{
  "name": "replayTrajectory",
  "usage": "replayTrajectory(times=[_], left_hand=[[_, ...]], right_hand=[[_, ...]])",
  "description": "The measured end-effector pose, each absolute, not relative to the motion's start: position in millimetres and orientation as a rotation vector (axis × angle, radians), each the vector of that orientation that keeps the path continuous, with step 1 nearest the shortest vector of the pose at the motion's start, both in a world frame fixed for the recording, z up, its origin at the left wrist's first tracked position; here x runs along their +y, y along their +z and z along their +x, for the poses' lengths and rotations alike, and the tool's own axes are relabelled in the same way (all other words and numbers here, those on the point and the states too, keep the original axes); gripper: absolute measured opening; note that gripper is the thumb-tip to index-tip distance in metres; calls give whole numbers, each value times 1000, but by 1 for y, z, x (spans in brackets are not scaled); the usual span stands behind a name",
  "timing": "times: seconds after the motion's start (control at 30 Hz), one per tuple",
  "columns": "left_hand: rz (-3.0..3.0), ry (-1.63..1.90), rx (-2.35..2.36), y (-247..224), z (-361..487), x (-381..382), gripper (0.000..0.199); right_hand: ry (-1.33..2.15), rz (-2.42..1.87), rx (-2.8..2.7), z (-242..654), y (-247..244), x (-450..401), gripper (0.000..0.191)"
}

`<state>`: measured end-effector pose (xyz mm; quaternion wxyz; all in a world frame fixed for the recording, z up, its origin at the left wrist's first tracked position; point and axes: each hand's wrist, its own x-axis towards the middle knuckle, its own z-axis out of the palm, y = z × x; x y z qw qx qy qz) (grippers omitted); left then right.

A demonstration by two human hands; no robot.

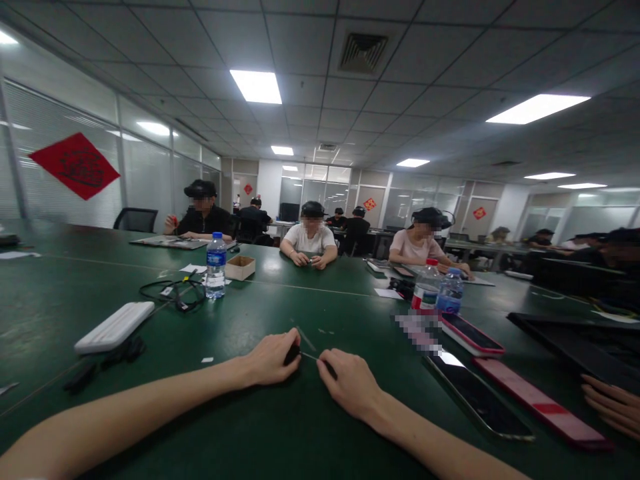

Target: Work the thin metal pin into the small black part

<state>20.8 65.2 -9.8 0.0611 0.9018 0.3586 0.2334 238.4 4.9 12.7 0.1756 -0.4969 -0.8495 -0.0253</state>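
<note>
My left hand is closed around a small dark object, low over the green table. Facing it, my right hand curls its fingers round another dark piece. A thin, light-coloured shaft spans the short gap between the two hands. Whether both dark pieces belong to one tool I cannot tell, as my fingers cover most of them. A faint clear strip shows just beyond my fingertips. To the left of my left hand lies a small white scrap.
On the left are a white power bank, black cables, a water bottle and an open box. Several phones, including a black one, and two bottles stand right. Another person's hand is at the right edge; people sit opposite.
</note>
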Motion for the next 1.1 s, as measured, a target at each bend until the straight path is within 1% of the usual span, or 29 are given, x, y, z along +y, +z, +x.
replayTrajectory(times=[0.27,0.4,0.5,0.63,0.77,0.9,1.1], left_hand=[[2724,719,1082,-9,20,66,20],[2754,752,1053,-10,20,66,19],[2781,725,1053,-11,20,66,19],[2818,670,1069,-11,21,67,25],[2859,660,1073,-10,22,67,26],[2901,622,1078,-10,21,66,33],[2937,593,1072,-9,20,66,34]], right_hand=[[-21,-1398,-2421,238,15,6,32],[-50,-1368,-2437,240,14,9,32],[-74,-1287,-2488,240,13,9,30],[-91,-1134,-2574,239,12,8,30],[-99,-1236,-2498,239,12,7,33],[-57,-1355,-2448,239,15,7,35],[-34,-1360,-2457,239,15,6,35]])
